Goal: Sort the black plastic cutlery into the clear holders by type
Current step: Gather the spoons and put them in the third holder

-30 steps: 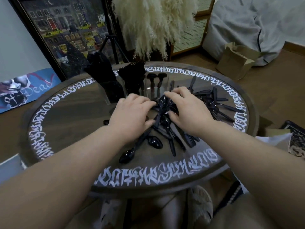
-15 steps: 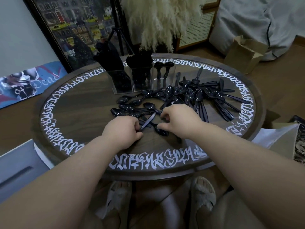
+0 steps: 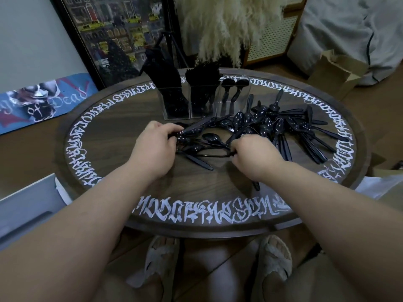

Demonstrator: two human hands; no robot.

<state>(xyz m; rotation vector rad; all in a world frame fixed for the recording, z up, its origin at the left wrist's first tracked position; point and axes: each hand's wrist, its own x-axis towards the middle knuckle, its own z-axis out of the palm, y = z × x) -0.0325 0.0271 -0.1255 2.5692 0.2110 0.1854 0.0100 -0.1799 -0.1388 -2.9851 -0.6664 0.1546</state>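
Round dark wood-grain worktop (image 3: 122, 136), rimmed with white painted script. Three clear square holders (image 3: 204, 105) stood at the far side: two packed with black cutlery, the third holding two spoons. Glossy black plastic spoons (image 3: 261, 125) lay heaped mid-table. Left hand (image 3: 156, 147) curled round spoon bowls; right hand (image 3: 254, 156) pinched thin handles.
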